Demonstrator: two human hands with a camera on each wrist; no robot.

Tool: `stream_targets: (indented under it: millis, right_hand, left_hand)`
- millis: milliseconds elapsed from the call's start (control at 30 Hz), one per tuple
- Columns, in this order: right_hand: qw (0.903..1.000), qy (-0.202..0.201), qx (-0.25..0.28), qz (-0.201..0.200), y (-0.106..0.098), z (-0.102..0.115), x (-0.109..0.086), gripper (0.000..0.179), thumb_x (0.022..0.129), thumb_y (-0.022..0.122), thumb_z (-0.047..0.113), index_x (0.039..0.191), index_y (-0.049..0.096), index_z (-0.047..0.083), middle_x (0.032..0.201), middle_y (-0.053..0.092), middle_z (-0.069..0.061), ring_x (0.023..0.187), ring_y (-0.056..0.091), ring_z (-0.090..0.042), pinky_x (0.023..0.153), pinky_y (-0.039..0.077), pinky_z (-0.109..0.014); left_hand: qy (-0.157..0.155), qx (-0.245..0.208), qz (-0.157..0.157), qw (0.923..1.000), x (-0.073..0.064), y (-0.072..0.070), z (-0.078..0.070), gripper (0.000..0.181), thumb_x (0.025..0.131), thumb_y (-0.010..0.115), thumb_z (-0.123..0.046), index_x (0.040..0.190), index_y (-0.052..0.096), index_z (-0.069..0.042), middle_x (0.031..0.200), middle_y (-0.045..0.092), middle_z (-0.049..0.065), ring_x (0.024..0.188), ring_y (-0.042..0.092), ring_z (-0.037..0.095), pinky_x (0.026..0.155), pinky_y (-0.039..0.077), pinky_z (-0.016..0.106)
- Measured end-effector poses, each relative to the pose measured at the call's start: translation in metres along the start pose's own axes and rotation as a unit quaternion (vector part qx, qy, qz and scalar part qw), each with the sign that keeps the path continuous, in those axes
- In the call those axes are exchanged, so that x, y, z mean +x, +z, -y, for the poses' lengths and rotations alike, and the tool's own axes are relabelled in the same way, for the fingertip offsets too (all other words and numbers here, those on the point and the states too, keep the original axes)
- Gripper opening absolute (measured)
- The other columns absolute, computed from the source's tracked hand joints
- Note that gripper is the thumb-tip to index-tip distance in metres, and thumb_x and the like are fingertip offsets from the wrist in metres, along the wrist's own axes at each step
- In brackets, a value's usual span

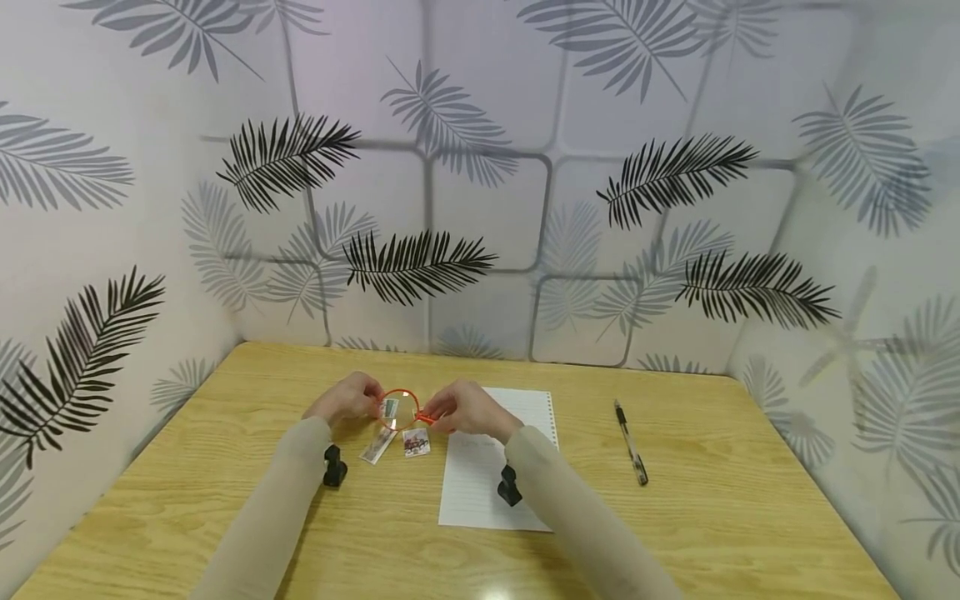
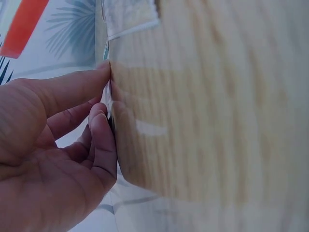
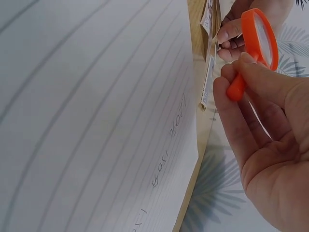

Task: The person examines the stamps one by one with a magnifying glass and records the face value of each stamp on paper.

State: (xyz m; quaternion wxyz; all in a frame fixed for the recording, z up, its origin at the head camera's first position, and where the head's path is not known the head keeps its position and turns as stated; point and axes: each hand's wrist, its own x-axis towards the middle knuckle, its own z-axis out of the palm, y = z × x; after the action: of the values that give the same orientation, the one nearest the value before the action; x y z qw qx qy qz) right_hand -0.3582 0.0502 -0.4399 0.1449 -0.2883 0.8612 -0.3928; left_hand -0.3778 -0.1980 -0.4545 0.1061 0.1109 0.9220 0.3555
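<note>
My right hand (image 1: 468, 410) pinches the handle of an orange-red magnifying glass (image 3: 245, 30) between thumb and fingers. Its round lens hangs above several small printed stamps with jagged edges. A greenish stamp (image 1: 391, 408) shows through the lens, and my left hand (image 1: 351, 398) has its thumb and fingertips at that stamp's left edge, low against the table. In the left wrist view, the thumb and curled fingers of the left hand (image 2: 63, 130) come together at the tabletop; the stamp's edge there is mostly hidden. Nearer me lie a long stamp (image 1: 378, 445) and a squarish stamp (image 1: 416, 442).
A lined sheet of paper (image 1: 480, 492) with faint handwriting lies under the right forearm. Farther right is a black pen (image 1: 632, 443). The wooden table (image 1: 712, 517) ends against a leaf-patterned wall (image 1: 487, 208) at the back and sides.
</note>
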Motion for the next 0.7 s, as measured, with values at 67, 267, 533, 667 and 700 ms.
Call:
stream_targets:
  millis: [67,267,533,667,700]
  right_hand:
    - [1.0,-0.001,0.008,-0.001,0.0002,-0.0011,-0.0017,0.022,0.086,0.073,0.001,0.106,0.074,0.007,0.096,0.075,-0.008,0.08,0.069,-0.015,0.068,0.057,-0.028]
    - [0.9996,-0.006,0.026,0.0,0.0005,-0.0023,-0.0045,0.021,0.086,0.072,0.001,0.105,0.075,0.009,0.099,0.075,-0.009,0.081,0.07,-0.015,0.072,0.058,-0.035]
    - [0.9997,-0.004,0.023,-0.005,-0.0004,-0.0005,-0.0058,0.02,0.086,0.074,0.004,0.106,0.074,0.009,0.096,0.074,-0.006,0.079,0.069,-0.013,0.071,0.058,-0.033]
    - [0.9997,-0.009,0.021,-0.006,-0.0023,0.0006,-0.0087,0.02,0.087,0.072,0.004,0.107,0.074,0.006,0.098,0.074,-0.009,0.08,0.071,-0.016,0.073,0.059,-0.038]
    - [0.9997,-0.01,0.019,-0.006,-0.0028,0.0005,-0.0094,0.02,0.087,0.072,0.003,0.108,0.073,0.006,0.098,0.074,-0.009,0.08,0.071,-0.017,0.072,0.059,-0.038]
  left_hand:
    - [0.004,-0.008,0.003,1.0,-0.0005,-0.0003,0.0005,0.019,0.08,0.067,0.007,0.099,0.066,0.008,0.081,0.056,0.005,0.075,0.047,0.017,0.064,0.04,0.026]
    - [0.004,-0.033,0.008,0.9994,-0.0014,-0.0014,0.0051,0.021,0.081,0.07,0.003,0.102,0.065,0.006,0.083,0.057,0.006,0.077,0.048,0.018,0.065,0.041,0.027]
    - [0.018,-0.065,0.011,0.9977,-0.0011,-0.0031,0.0082,0.022,0.084,0.068,-0.003,0.104,0.062,0.004,0.085,0.061,0.007,0.074,0.05,0.017,0.065,0.042,0.03]
    - [0.01,-0.079,0.005,0.9968,-0.0032,-0.0034,0.004,0.023,0.088,0.065,-0.005,0.108,0.06,0.005,0.086,0.061,0.008,0.074,0.051,0.018,0.063,0.043,0.03]
    - [0.008,-0.08,0.003,0.9968,-0.0036,-0.0033,0.0026,0.024,0.088,0.065,-0.006,0.109,0.059,0.006,0.088,0.061,0.008,0.075,0.052,0.018,0.064,0.044,0.03]
